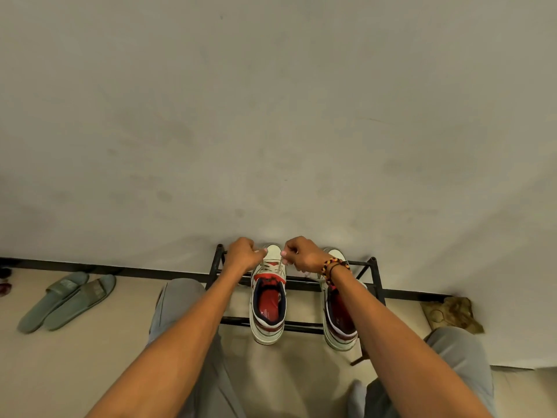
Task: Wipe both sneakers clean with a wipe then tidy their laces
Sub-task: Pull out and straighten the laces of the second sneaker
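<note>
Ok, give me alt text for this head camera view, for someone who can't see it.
Seen from above, a person's left hand and right hand each pinch a lace of the left sneaker, which sits beside the right sneaker on a low black shoe rack against a pale wall. A pair of green slides lies on the floor to the left.

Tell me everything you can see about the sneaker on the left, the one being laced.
The left sneaker is white with red panels, a dark collar lining and a red insole. It sits upright across the black rack, toe toward the wall, heel overhanging the front bar. Both hands, left hand and right hand, pinch its white laces.
</note>
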